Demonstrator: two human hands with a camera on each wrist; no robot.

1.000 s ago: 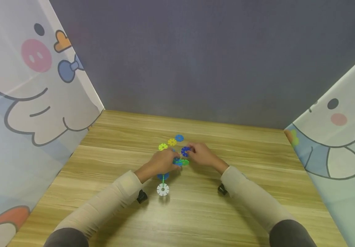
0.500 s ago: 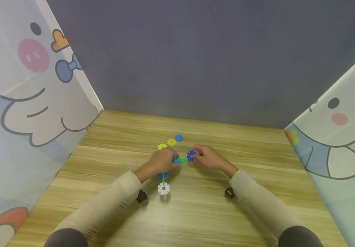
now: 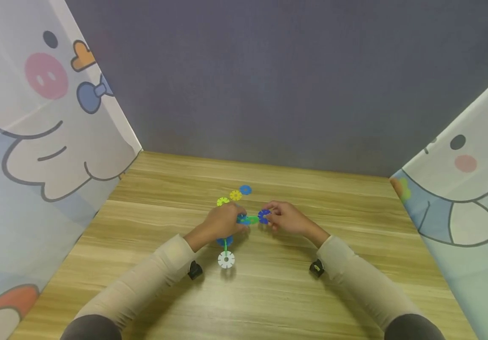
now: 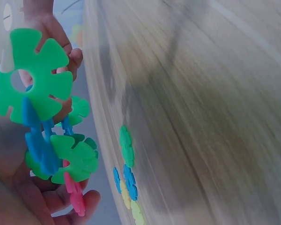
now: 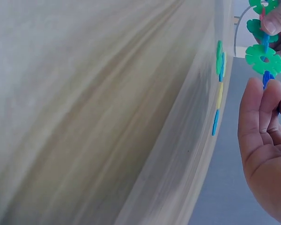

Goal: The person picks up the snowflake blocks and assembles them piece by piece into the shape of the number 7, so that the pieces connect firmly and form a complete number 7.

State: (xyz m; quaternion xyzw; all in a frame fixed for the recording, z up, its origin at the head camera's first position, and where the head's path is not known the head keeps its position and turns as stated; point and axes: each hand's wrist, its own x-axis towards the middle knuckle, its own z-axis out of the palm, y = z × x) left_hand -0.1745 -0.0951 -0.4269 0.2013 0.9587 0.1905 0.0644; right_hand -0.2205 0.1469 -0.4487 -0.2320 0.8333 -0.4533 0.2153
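A chain of interlocked snowflake discs in green, blue, pink and white hangs in my left hand, whose fingers and thumb grip its middle. The white disc forms the near end, above the wood. In the left wrist view a large green disc and a pink disc show in the chain. My right hand pinches a dark blue disc between thumb and fingers. That disc stands edge-on at the rim of the chain's outer green disc in the right wrist view. My left fingers hide part of the chain.
Beyond my left hand, loose discs lie on the wooden table: a yellow-green disc, a yellow disc and a blue disc. A grey wall rises behind the table, with cartoon-printed panels at both sides.
My right hand has shifted right and slightly nearer with the dark blue disc, which now meets the green disc's outer side. My left hand stays nearly still, still gripping the chain.
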